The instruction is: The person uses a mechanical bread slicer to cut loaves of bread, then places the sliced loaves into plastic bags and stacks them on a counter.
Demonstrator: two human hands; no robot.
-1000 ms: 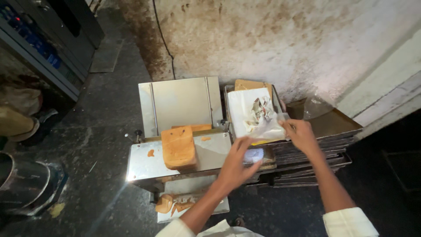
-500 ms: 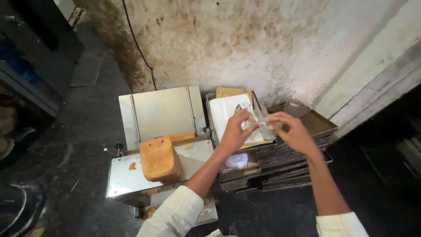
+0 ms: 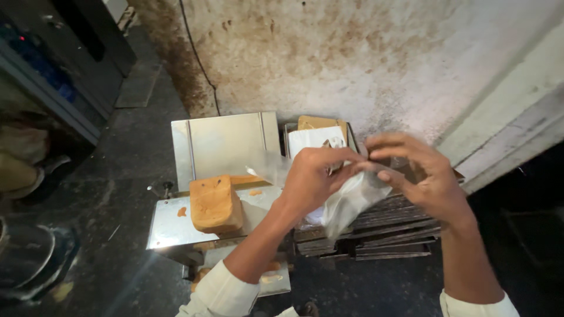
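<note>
1. Nearest me, at the bottom of the frame, two forearms in white sleeves rise toward the centre.
2. My left hand [image 3: 314,179], just left of centre, has its fingers curled and pinching the upper edge of a thin clear plastic bag [image 3: 346,202].
3. My right hand [image 3: 420,173], right of centre, pinches the same edge from the other side, fingertips almost meeting the left ones.
4. The one bag hangs directly between and below both hands, its long axis running downward and slightly left; both hands are equally near it, each touching it.
5. Left of the hands, in the lower left-centre, one golden-brown block-shaped bread loaf [image 3: 215,204] stands on a flat steel slicing machine [image 3: 170,226], well apart from the bag. I cannot tell whether the pale lumps below the machine are more bread.
6. Below the bag, right of centre, sits a stack of dark flat metal trays [image 3: 388,232]; I cannot count them.
7. Behind the hands lies a stack of white printed packets [image 3: 311,140].
8. Farthest, across the top of the frame, stands a stained white wall [image 3: 352,53].
</note>
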